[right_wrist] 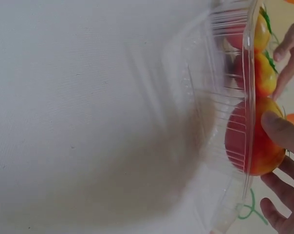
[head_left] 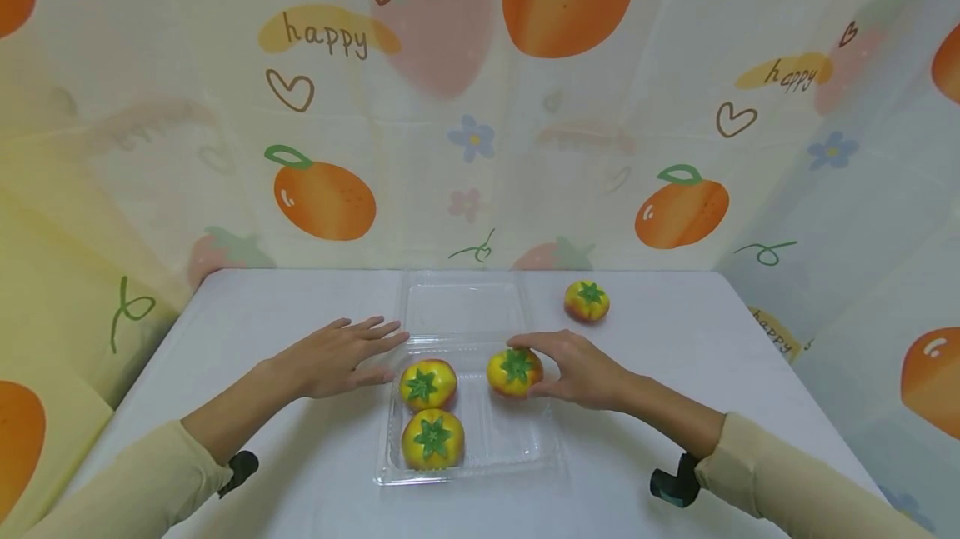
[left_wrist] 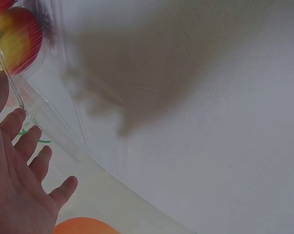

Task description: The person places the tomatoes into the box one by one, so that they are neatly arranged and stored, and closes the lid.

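Note:
My right hand pinches a yellow-red persimmon with a green leafy top between thumb and fingers. It holds the fruit over the right half of a clear plastic clamshell box. Two more persimmons sit in the box's left half, one at the front and one behind it. At the box's left rim, my left hand has its fingers spread and nothing in its grasp. The right wrist view shows the held persimmon partly behind the clear box wall.
Behind the box, its clear lid lies folded back on the white table. Another persimmon rests on the table at the back right. A fruit-printed curtain hangs right behind the table and along its sides.

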Demonstrator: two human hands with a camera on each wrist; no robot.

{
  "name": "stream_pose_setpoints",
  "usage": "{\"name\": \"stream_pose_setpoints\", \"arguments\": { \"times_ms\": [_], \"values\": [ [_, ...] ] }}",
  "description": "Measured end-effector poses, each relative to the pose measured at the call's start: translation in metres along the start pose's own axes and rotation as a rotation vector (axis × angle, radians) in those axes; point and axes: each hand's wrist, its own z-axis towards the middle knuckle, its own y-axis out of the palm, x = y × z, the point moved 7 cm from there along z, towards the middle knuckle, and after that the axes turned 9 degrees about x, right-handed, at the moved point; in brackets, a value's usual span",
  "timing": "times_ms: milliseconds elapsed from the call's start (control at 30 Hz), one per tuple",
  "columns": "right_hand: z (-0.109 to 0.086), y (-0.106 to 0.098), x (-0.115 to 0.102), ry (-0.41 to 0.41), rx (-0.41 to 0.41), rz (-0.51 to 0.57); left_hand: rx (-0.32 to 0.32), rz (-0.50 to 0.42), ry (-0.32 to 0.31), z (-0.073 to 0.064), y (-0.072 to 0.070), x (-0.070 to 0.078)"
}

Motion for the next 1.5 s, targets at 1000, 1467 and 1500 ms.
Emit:
{"name": "stream_pose_setpoints", "arguments": {
  "times_ms": [1000,1467,1500],
  "values": [
    [0.001,0.020,-0.006,-0.103,-0.019,-0.209,-0.005,-0.007,0.004,-0.001,-0.005,0.005],
    [0.012,-0.023,0.017,-0.026,0.147,-0.206,-0.001,-0.002,0.006,-0.001,-0.005,0.005],
    [0.013,-0.028,0.022,-0.008,0.164,-0.203,0.002,-0.001,0.009,-0.001,-0.005,0.005]
  ]
}}
